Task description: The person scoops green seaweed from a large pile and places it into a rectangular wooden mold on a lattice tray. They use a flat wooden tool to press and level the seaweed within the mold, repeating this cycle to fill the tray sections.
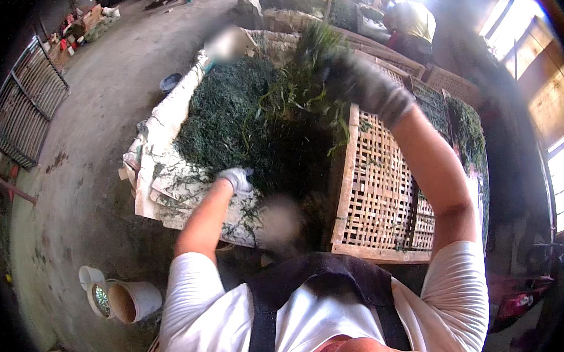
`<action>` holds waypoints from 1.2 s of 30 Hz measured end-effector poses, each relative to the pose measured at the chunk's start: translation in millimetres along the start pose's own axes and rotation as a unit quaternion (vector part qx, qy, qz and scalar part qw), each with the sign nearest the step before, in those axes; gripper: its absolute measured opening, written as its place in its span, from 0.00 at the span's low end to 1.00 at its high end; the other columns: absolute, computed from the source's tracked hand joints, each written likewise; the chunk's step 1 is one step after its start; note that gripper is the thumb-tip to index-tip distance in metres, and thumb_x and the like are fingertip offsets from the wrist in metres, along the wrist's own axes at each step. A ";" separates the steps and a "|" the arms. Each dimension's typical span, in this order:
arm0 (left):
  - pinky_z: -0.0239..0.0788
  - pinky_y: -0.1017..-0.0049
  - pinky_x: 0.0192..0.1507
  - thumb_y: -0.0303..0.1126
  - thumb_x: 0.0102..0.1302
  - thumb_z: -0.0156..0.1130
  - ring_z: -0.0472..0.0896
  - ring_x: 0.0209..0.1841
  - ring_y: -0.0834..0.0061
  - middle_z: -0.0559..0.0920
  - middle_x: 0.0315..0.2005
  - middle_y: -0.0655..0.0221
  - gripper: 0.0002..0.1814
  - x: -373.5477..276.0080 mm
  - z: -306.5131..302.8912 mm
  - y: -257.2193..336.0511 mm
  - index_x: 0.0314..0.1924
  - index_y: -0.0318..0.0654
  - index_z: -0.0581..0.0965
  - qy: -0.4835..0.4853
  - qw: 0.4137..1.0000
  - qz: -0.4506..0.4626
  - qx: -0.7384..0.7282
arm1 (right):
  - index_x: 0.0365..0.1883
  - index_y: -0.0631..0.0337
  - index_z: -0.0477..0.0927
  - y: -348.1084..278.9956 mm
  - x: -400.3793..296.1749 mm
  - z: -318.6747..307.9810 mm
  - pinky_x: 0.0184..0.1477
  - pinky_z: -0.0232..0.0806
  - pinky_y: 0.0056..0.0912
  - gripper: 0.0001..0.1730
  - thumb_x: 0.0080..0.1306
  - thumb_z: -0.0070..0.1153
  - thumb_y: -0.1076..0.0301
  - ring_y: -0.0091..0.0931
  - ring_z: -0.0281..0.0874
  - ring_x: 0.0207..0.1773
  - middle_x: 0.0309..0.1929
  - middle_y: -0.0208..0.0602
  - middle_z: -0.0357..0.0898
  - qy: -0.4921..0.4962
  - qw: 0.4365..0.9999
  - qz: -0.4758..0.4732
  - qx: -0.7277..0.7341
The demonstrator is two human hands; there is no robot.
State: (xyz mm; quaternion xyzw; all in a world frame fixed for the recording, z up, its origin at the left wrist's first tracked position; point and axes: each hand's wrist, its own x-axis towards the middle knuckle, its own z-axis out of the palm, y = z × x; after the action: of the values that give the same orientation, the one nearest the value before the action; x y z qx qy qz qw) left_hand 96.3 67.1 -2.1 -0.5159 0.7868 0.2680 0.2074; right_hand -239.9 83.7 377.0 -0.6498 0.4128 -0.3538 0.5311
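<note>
A broad pile of dark green, stringy plant matter [230, 97] lies on a white cloth [165, 129] before me. Loose strands are scattered over the cloth's near part. My left hand [236, 179], in a pale glove, rests low at the pile's near edge; its fingertips are hard to make out. Farther off on the right, my right hand [353, 79] reaches out in a dark grey glove, blurred by motion. A clump of long green strands [320, 42] is in its grasp, some fanning upward. Below that forearm lies a woven bamboo tray [377, 171] with a wooden frame.
More green matter [466, 123] covers trays on the right. Another person [410, 26] bends at the far right. Plastic buckets [135, 301] stand on the floor at lower left, and a dark basin [170, 82] sits beyond the cloth. A slatted gate [29, 101] stands far left.
</note>
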 end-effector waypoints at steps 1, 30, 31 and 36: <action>0.66 0.61 0.78 0.68 0.58 0.70 0.75 0.76 0.56 0.75 0.76 0.58 0.56 -14.1 -22.0 16.6 0.83 0.57 0.65 -0.010 0.999 -0.004 -0.036 | 0.69 0.61 0.80 36.9 -6.8 -12.5 0.55 0.80 0.31 0.24 0.79 0.58 0.64 0.26 0.86 0.54 0.58 0.36 0.88 -0.054 0.996 0.063 0.016; 0.71 0.69 0.73 0.37 0.77 0.64 0.83 0.64 0.59 0.88 0.57 0.64 0.19 -52.9 -99.3 450.4 0.64 0.45 0.85 0.151 0.979 0.130 -0.041 | 0.65 0.55 0.85 301.0 -469.5 -328.7 0.51 0.80 0.28 0.20 0.77 0.60 0.65 0.24 0.88 0.51 0.56 0.29 0.90 -0.015 0.962 0.077 -0.262; 0.66 0.66 0.77 0.36 0.78 0.60 0.80 0.69 0.58 0.85 0.63 0.61 0.21 -48.4 -79.2 445.9 0.68 0.42 0.81 0.219 0.954 0.131 0.157 | 0.66 0.53 0.84 299.3 -466.6 -326.8 0.56 0.80 0.30 0.20 0.78 0.58 0.64 0.28 0.88 0.55 0.58 0.31 0.90 -0.024 0.945 0.073 -0.317; 0.52 0.54 0.85 0.39 0.78 0.58 0.67 0.80 0.52 0.70 0.77 0.52 0.33 -71.1 21.2 578.0 0.79 0.33 0.67 0.391 0.821 0.346 0.232 | 0.63 0.56 0.87 226.5 -470.6 -332.2 0.55 0.79 0.29 0.19 0.76 0.63 0.66 0.23 0.85 0.51 0.54 0.29 0.90 -0.029 0.939 0.295 -0.172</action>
State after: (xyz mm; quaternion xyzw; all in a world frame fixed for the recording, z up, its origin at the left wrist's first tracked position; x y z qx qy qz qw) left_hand -409.0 317.7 144.6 -0.2084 0.9673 -0.0925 -0.1108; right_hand -767.1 359.3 206.1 -0.5906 0.6250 -0.0854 0.5033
